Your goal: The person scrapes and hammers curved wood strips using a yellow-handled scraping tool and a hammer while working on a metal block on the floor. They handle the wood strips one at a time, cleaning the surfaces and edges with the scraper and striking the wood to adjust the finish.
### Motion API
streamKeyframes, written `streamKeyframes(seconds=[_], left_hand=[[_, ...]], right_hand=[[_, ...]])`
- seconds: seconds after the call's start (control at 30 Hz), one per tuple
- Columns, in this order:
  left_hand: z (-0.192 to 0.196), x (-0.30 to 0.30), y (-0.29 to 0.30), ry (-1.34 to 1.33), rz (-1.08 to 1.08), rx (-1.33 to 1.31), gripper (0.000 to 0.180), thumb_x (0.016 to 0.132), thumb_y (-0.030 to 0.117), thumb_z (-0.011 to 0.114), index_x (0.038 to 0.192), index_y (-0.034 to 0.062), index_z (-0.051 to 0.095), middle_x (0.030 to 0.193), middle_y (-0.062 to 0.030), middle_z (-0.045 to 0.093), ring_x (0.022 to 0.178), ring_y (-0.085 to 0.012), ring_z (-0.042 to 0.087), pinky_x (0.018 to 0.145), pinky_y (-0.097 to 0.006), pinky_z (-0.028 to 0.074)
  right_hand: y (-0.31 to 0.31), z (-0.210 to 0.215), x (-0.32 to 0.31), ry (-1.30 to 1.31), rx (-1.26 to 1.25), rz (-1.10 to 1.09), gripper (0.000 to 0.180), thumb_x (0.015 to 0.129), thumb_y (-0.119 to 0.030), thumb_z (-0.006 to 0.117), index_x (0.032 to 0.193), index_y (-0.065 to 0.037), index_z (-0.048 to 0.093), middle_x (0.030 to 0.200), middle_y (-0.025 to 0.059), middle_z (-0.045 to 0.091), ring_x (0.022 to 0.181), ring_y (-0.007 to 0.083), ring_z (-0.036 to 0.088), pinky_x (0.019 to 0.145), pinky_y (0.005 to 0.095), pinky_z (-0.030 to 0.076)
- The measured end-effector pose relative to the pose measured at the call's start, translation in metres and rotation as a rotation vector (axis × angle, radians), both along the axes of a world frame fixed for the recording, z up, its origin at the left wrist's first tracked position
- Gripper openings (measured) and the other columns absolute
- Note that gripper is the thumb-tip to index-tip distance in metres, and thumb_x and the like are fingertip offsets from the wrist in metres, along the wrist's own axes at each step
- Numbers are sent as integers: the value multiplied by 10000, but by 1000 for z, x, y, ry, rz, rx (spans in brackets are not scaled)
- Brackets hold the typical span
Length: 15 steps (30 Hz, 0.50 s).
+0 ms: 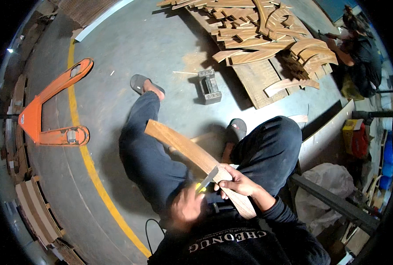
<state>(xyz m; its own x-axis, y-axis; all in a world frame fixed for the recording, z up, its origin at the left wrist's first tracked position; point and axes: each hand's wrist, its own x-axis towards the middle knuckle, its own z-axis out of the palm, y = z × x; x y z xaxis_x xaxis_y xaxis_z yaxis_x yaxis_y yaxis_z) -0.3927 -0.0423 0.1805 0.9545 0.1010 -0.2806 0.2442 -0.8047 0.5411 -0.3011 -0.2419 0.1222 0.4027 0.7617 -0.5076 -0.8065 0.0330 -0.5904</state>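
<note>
A long, curved piece of wood [185,148] lies slantwise above my lap, its far end reaching over my left thigh. My right hand [238,182] is closed around it toward its near end, thumb on top. Smeared by motion, my left hand [188,207] grips a knife [208,177] with a grey blade and some yellow at its handle. The blade rests across the wood's face, close to my right hand's fingers. Most of the handle is hidden in my left hand.
Ahead on the right, a wooden pallet [258,86] bears a heap of curved wood pieces [258,39]. A dumbbell-shaped iron weight [210,86] stands on the floor. An orange pallet jack [35,119] is at left. Another person [359,57] sits at far right, near a plastic bag [322,190].
</note>
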Motion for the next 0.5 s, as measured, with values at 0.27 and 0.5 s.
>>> streamKeyframes(seconds=[0.27, 0.5], left_hand=[[3, -18, 0, 36, 14, 77, 386, 865, 268, 621, 1183, 65, 541, 904, -147, 597, 800, -340, 616, 689, -408, 509], [3, -12, 0, 16, -5, 108, 378, 871, 279, 617, 1169, 59, 543, 885, -154, 585, 788, -341, 614, 660, -402, 507]], right_hand=[[6, 6, -4, 0, -21, -6, 513, 946, -83, 534, 1381, -120, 264, 905, 73, 597, 634, 130, 595, 574, 267, 522], [9, 9, -7, -29, -55, -24, 546, 924, -36, 549, 1383, -118, 263, 888, 66, 586, 636, 125, 590, 568, 266, 513]])
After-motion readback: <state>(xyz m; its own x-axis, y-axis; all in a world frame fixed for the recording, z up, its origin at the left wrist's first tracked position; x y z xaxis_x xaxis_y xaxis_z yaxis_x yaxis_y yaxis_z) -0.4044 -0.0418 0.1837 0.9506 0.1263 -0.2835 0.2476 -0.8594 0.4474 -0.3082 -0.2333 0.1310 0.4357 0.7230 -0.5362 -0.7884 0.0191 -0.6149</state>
